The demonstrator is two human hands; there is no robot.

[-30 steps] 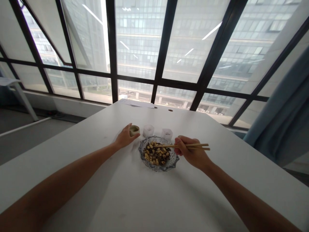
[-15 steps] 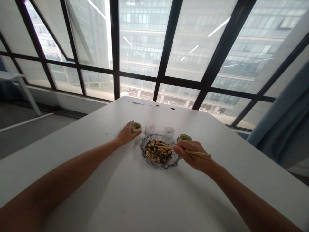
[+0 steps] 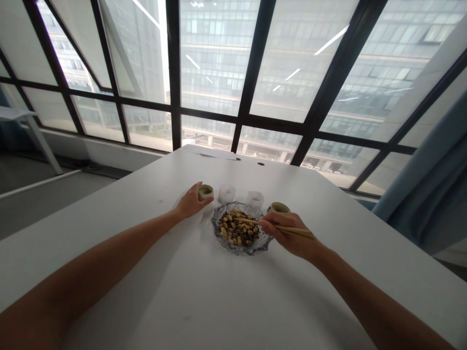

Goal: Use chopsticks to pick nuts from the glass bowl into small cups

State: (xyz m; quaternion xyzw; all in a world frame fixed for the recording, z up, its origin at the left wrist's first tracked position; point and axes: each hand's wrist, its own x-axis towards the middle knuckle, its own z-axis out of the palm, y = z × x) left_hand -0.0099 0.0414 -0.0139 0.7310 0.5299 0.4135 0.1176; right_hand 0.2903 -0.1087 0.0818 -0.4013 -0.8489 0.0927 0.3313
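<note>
My left hand (image 3: 192, 201) is wrapped round the outer side of a small greenish cup (image 3: 206, 193) standing on the white table. In my right hand (image 3: 288, 233) are wooden chopsticks (image 3: 295, 230), their tips down among the nuts and dark seeds (image 3: 237, 233) in a clear scalloped glass bowl (image 3: 242, 251). Whether the tips pinch a piece is too small to tell. Behind the bowl stand two white translucent containers (image 3: 226, 194) (image 3: 255, 199). A second greenish cup (image 3: 279, 207) stands just beyond my right hand, partly hidden by it.
On the far part of the white table (image 3: 204, 301) lie papers (image 3: 211, 152), a reddish-brown round piece (image 3: 260, 164) and a small dark piece (image 3: 238, 159). Windows rise behind the table. A blue curtain (image 3: 426, 180) hangs at the right, and another table (image 3: 16, 114) stands at the far left.
The chopsticks have come closer together, and my right hand has shifted slightly left. My left hand stays at the cup.
</note>
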